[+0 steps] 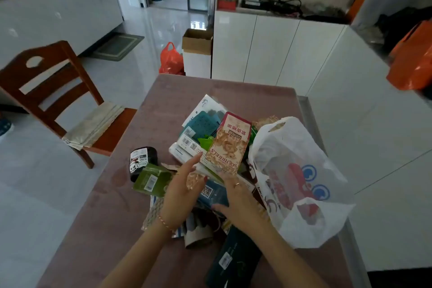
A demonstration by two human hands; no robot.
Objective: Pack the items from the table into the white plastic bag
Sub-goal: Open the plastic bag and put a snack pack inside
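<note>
Cluttered table (98, 217) — packets beside white bag (301, 184)

A heap of packets (205, 147) lies across the middle of the surface (163, 91), running from its centre toward the near edge. The plastic bag (297, 182) stands at the right edge, just beside the heap and touching it. A squirrel-printed pouch (228, 147) is held above the heap, between the left hand (180, 184) and the right hand (236, 196), with the bag to its right. A jar-like container (142, 161) lies left of the heap, and a flat pouch (152, 179) lies nearer the near edge, touching the container. A long box (233, 257) lies at the near edge, before the heap. A chair (58, 100) stands off the left edge. A cardboard box (197, 41) sits on the floor beyond the far edge.
</note>
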